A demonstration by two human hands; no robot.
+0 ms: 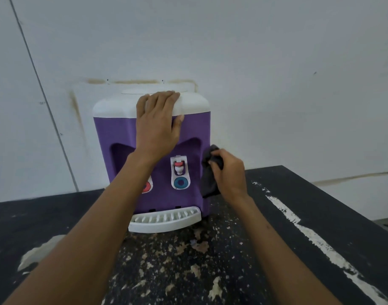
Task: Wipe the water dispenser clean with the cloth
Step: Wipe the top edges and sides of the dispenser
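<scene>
The purple plastic water dispenser with a white top sits on the black speckled desk; the left hand lies flat on top to steady it; the right hand has its grip closed on the dark grey cloth, pressed to the right side for wiping.

We are seeing one water dispenser, purple with a white top, standing on one dark worktop. We are counting one dark cloth and two hands: the left hand and the right hand. On the dispenser's front we are making out two round buttons, one red and one blue, one visible tap, and one white drip tray.
</scene>
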